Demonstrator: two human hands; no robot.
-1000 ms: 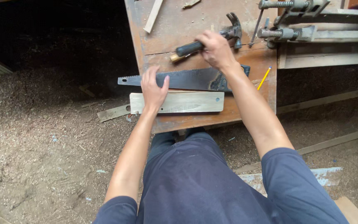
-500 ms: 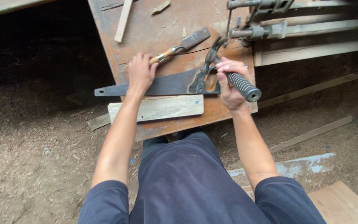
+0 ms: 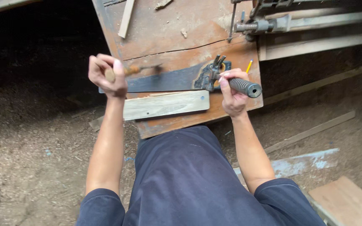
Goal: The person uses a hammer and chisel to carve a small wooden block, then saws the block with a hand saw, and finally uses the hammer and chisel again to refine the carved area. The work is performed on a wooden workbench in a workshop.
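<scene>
Up top, a worn wooden workbench [image 3: 168, 37] carries a dark saw [image 3: 168, 80] and pale plank [image 3: 164, 104] near its front edge, where the right hand [image 3: 232, 98] clasps a hammer [image 3: 235, 83] and the left hand [image 3: 107, 75], fisted, lifts a chisel [image 3: 137, 70].

Wooden-handled chisel [image 3: 133, 70] held level; claw hammer [image 3: 231, 81] gripped, black handle pointing right.

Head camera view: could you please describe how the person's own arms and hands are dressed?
Both arms are bare from above the elbow down. Short dark navy sleeves cover only the upper arms, matching the navy shirt. The left hand and right hand wear no gloves, and no watch, ring or wristband shows on either.
</scene>
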